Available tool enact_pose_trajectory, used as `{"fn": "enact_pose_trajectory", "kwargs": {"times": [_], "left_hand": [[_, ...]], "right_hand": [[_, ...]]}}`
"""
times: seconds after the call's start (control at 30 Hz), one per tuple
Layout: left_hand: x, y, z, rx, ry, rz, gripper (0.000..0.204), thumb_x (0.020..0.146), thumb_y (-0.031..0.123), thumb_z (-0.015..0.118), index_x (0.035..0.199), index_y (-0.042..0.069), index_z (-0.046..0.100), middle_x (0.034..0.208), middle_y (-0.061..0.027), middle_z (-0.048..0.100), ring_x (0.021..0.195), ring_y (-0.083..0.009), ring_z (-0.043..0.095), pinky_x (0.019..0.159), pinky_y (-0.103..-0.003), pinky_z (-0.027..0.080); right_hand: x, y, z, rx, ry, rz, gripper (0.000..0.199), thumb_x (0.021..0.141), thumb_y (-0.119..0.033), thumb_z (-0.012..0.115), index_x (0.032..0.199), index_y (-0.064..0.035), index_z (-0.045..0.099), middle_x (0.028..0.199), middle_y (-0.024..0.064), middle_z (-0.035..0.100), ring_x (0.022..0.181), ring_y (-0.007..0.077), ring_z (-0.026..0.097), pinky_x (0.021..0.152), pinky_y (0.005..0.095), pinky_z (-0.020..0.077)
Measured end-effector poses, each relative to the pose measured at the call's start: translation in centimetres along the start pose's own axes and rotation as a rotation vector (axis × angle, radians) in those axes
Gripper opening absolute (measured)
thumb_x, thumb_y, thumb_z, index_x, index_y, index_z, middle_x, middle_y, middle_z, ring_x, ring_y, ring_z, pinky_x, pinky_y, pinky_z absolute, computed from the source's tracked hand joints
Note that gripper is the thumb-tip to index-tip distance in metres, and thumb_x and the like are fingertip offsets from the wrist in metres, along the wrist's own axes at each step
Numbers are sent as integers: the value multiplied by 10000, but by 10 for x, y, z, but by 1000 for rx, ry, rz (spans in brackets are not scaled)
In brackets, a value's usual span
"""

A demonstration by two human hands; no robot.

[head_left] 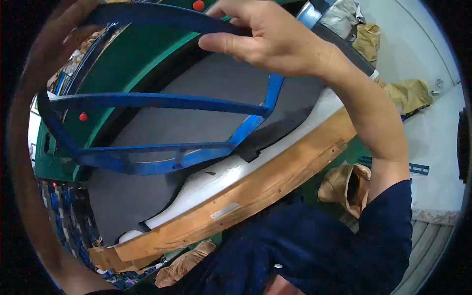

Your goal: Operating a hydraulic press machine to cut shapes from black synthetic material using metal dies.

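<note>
A blue metal frame (pixel 157 102) with several crossbars hangs tilted above a grey worktop (pixel 201 83). My right hand (pixel 265 37) is wrapped round the frame's top bar near its right end, the thumb along the near side. At the upper left rim, my left hand (pixel 69 29) is closed on the other end of that bar; it is dark and partly cut off by the picture's edge. The frame's lower bars hang over the worktop; whether they touch it, I cannot tell.
A green machine body (pixel 142 66) with red buttons (pixel 198 5) stands behind the worktop. A wooden board (pixel 246 196) and white strip (pixel 221 172) run along the near edge. Brown paper bags (pixel 344 184) stand at the right. A dense pile of parts (pixel 69 216) lies lower left.
</note>
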State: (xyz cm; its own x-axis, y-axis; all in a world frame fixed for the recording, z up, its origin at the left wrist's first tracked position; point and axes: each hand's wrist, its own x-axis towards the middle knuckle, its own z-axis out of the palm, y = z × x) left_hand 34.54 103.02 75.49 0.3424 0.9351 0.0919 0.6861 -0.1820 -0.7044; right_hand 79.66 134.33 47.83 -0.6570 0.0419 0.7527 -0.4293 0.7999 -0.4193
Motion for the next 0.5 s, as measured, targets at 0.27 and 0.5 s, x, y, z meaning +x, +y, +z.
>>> {"fn": "enact_pose_trajectory", "kwargs": {"times": [0.27,0.5], "left_hand": [[307,275,-20,5,224,-152,465,843,92,708,1284,71,561,1309,-168,554,1206,-320,537,1011,-396,435],[306,333,2,70,371,-565,493,852,149,714,1307,43,556,1306,-171,573,1231,-318,525,1026,-396,414]], "right_hand": [[-87,54,-42,328,147,431,384,950,-357,613,751,-33,561,582,-21,428,580,74,402,497,294,361],[-130,115,-102,850,196,912,331,968,-372,580,778,-106,529,596,-53,457,467,27,407,391,219,319]]}}
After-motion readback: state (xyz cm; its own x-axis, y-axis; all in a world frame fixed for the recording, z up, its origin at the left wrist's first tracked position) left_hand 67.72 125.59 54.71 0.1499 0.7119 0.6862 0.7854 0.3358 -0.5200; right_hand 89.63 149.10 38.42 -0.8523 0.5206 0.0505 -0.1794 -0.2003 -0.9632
